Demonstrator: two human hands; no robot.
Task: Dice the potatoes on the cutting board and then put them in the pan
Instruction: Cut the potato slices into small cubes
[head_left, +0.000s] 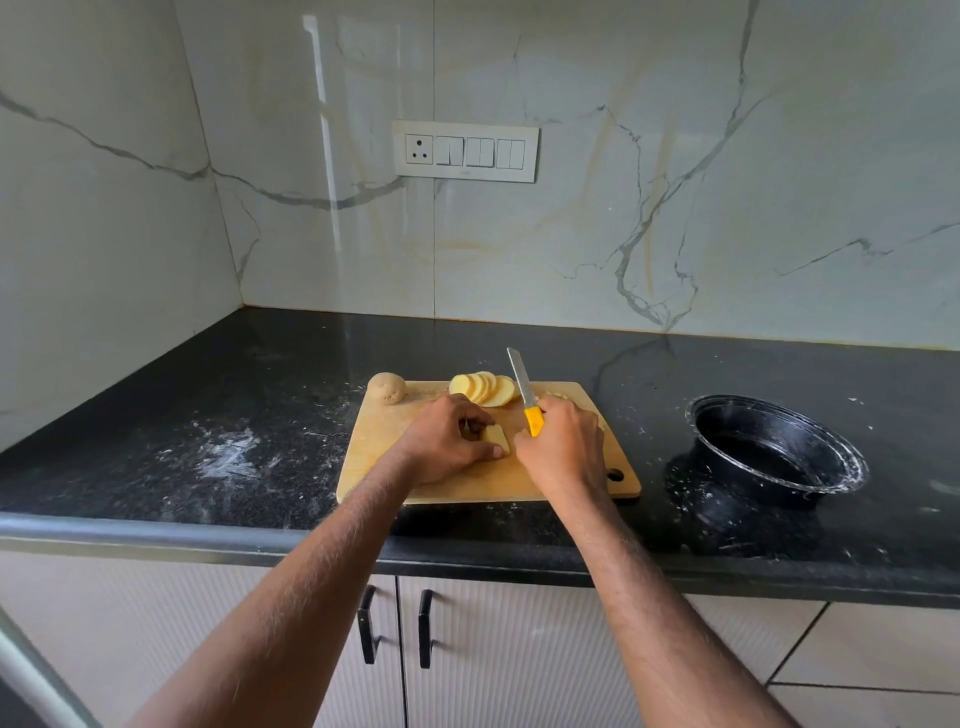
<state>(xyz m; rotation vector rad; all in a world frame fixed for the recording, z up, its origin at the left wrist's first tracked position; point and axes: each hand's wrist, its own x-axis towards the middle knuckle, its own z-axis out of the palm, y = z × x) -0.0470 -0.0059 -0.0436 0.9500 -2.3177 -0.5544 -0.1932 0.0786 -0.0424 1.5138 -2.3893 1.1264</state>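
Pale yellow potato pieces (496, 435) lie near the middle of the wooden cutting board (374, 467), where the left hand (447, 441) curls its fingers over them and pins them down. The right hand (563, 449) is wrapped round the yellow handle of a knife (524, 392), whose serrated blade points up and away toward the board's far edge, lifted off the pieces. Along that far edge sits a fanned row of round potato slices (485, 388), just left of the blade, and at the far left corner rests a whole unpeeled potato (387, 387). A few small cut bits (555, 396) show just beyond the right hand. The board lies on a black speckled counter (234, 395), close to its front edge. To the right of the board, well apart, stands a black pan (774, 452), dusted white on its rim. White powder streaks (228, 457) mark the counter left of the board.
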